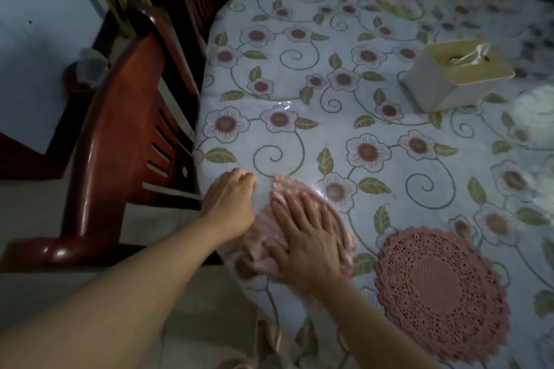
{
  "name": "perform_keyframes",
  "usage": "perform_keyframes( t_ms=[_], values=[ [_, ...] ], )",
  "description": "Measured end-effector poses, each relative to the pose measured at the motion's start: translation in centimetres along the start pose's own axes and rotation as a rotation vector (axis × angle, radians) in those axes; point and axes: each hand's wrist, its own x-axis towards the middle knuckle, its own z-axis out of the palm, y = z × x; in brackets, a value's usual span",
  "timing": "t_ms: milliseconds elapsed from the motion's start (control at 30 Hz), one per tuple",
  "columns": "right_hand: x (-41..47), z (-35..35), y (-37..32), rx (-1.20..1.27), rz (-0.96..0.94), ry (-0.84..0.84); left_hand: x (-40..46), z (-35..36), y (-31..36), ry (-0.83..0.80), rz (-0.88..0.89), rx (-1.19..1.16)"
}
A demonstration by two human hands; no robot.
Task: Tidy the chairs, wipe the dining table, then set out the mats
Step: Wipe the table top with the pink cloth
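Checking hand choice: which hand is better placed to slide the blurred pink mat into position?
Right hand: it lies flat on the blurred pink mat. The left hand sits curled at the mat's edge.

Two mats (442,293) (302,186) on table (299,84); tissue box (457,75) behind; chairs (120,144) left.

Glossy clear plastic covers the floral cloth (344,93) on the surface. The mats (440,290) are pink openwork lace, matt. The chairs (120,135) are polished dark wood.
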Motion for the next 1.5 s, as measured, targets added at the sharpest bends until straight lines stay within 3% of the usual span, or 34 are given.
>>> perform_keyframes(
  t_ms=[100,267,400,467,600,767,900,1033,1200,1300,1500],
  values=[
    [5.7,-3.0,4.2,-0.002,0.165,0.055,3.7,-1.3,-0.6,0.009,-0.013,-0.01],
    [13.2,-6.1,11.8,0.056,0.606,0.167,9.7,-3.7,-1.5,0.018,-0.03,0.035],
    [18.7,-6.5,11.7,0.07,0.875,0.156,12.9,-5.1,-3.1,0.036,-0.031,0.006],
    [21.0,-6.1,9.3,0.068,0.75,0.12,13.9,-5.8,-3.5,0.019,-0.045,0.005],
    [22.2,-4.8,1.1,0.089,0.262,0.132,15.2,-7.1,-3.2,-0.021,-0.024,0.053],
    [19.1,-3.2,-1.6,0.069,0.065,0.166,17.5,-8.9,-2.6,-0.173,-0.013,0.145],
    [16.8,-2.7,-0.8,0.09,0.315,0.2,18.8,-11.4,-1.9,-0.347,0.067,0.261],
    [15.6,-1.9,-3.2,0.161,0.656,0.274,18.7,-13.7,-2.4,-0.366,0.237,0.329],
    [16.5,-2.7,-8.4,0.215,0.739,0.285,17.1,-16.2,-4.9,-0.357,0.464,0.325],
    [16.4,-4.4,-10.2,0.284,0.761,0.357,17.4,-18.2,-6.7,-0.332,0.506,0.327],
    [17.2,-9.6,-10.4,0.547,1.0,0.319,18.8,-20.9,-8.0,-0.311,0.579,0.338]
  ],
)
